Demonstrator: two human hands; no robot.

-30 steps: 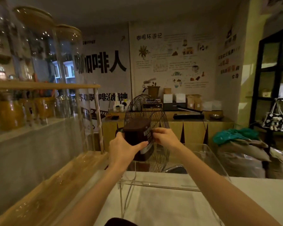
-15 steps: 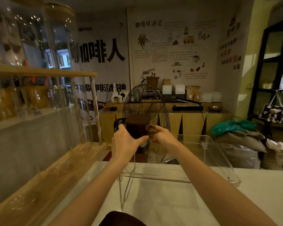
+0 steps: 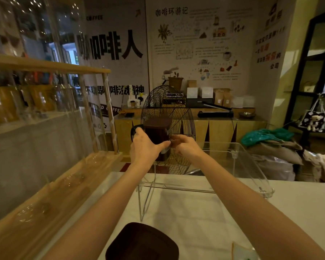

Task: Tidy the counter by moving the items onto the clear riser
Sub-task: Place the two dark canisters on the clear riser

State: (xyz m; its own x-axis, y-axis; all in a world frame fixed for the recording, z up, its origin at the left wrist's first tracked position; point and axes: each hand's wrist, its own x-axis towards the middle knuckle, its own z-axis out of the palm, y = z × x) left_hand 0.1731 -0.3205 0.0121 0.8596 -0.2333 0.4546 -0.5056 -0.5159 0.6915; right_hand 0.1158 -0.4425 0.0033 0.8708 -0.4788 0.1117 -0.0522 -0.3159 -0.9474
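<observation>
A dark brown container (image 3: 158, 130) with a square lid and a white label stands at the far left end of the clear riser (image 3: 250, 166), which sits on the white counter (image 3: 195, 212). My left hand (image 3: 144, 147) wraps its left side, thumb across the front. My right hand (image 3: 184, 145) pinches the container's right edge near the label. Whether the container's base rests on the riser is hidden by my hands. A second dark brown lidded container (image 3: 141, 243) stands on the counter at the bottom edge of the view, between my forearms.
A wooden shelf unit (image 3: 51, 66) with glass jars runs along the left. Behind the counter stands a black wire fan (image 3: 169, 117), then a wooden sideboard with boxes. A pale green-patterned item (image 3: 242, 252) peeks in at the bottom right. Sacks lie on the right.
Both hands stay on the brown container, which sits slightly lower and closer to the riser's top. My head has tilted down, revealing more of the second container below.
</observation>
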